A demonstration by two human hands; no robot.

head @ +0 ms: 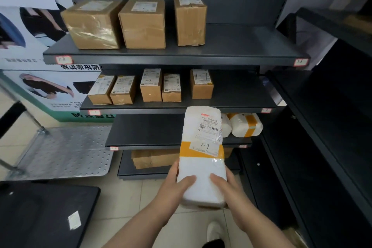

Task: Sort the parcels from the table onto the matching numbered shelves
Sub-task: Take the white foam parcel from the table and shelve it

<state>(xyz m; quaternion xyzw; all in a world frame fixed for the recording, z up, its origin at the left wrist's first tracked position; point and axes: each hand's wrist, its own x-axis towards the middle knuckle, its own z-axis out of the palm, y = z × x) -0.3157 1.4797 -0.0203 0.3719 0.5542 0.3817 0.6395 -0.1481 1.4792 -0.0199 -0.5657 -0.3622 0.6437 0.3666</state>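
Black tabletop, low and left of the dark grey metal shelf rack; a small white slip lies on it. White shoe on the pale floor tiles in front of the rack.

Left hand and right hand both grip the near end of a long white plastic-wrapped parcel with a yellow tape band. Thumbs lie across its top face, fingers curled round its sides and under. The parcel is held in the air in front of the rack's lower shelves, its far end up by the third shelf's front edge. The handwritten mark on its label looks like "1-7", though it is not sharp.

Perforated steel platform on the floor left of the rack.

Rack, bottom shelf: brown cardboard box, partly behind the parcel. Third shelf: white padded parcels with yellow tape at its right end. Second shelf: five small cardboard boxes in a row, labels up. Top shelf: three larger taped cardboard boxes. Edge tags too small to read.
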